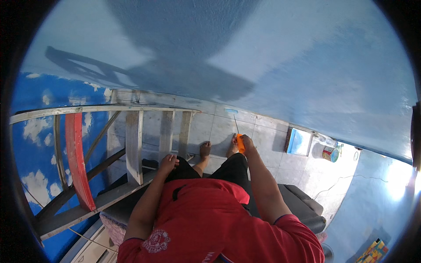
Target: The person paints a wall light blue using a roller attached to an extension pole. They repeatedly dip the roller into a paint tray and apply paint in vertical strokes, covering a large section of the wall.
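Observation:
My right hand (pixel 247 143) is closed around the orange handle of a small paint roller (pixel 241 143), whose thin metal rod leads to a light-blue roller head held low near the foot of the wall. My left hand (pixel 169 163) hangs by my left thigh, fingers curled, beside the rungs of a stepladder (pixel 134 148); whether it touches the ladder or holds anything I cannot tell. In front of me rises a light-blue wall (pixel 296 75) with darker, wet-looking patches and my shadow across it.
A paint tray (pixel 300 142) with blue paint stands on the tiled floor at the right, near a paint can (pixel 330 154). A cable (pixel 342 178) runs over the floor. Behind me is dark grey furniture (pixel 296 205). The left wall (pixel 49 131) is deep blue with white patches.

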Action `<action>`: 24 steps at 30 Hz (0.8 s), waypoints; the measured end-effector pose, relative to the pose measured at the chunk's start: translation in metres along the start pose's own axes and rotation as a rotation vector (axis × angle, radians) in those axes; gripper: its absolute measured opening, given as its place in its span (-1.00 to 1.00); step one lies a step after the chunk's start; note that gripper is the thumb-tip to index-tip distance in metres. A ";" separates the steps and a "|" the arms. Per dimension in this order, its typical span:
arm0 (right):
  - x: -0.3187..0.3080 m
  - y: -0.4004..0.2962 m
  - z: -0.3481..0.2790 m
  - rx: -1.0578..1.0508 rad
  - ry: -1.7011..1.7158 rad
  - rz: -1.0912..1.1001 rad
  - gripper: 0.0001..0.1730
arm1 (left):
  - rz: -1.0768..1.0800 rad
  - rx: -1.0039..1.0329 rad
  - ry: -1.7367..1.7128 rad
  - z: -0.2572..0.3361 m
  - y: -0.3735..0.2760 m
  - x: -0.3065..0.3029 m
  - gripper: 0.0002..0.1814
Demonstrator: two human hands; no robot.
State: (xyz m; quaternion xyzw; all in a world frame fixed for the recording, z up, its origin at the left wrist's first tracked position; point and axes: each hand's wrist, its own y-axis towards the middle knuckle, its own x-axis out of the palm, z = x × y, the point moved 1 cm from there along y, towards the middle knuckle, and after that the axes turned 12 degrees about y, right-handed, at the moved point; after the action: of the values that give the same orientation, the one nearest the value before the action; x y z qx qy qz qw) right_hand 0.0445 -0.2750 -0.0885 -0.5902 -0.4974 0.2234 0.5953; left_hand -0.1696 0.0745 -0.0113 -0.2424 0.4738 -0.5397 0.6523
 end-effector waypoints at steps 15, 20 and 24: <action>0.010 0.015 -0.009 -0.053 -0.114 -0.113 -0.69 | -0.007 0.079 0.145 0.010 -0.001 -0.001 -0.60; 0.027 -0.075 -0.005 -0.137 -0.167 -0.097 -0.65 | -0.029 0.063 0.108 -0.008 0.019 0.010 -0.60; 0.046 -0.173 -0.012 -0.108 -0.202 -0.085 -0.64 | -0.031 0.054 0.059 -0.001 0.025 0.013 -0.60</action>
State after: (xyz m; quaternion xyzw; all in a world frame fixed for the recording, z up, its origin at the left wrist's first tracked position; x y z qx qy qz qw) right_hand 0.0179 -0.2766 0.0886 -0.5743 -0.5907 0.2292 0.5185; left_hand -0.1591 0.0701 -0.0370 -0.2164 0.4742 -0.5692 0.6359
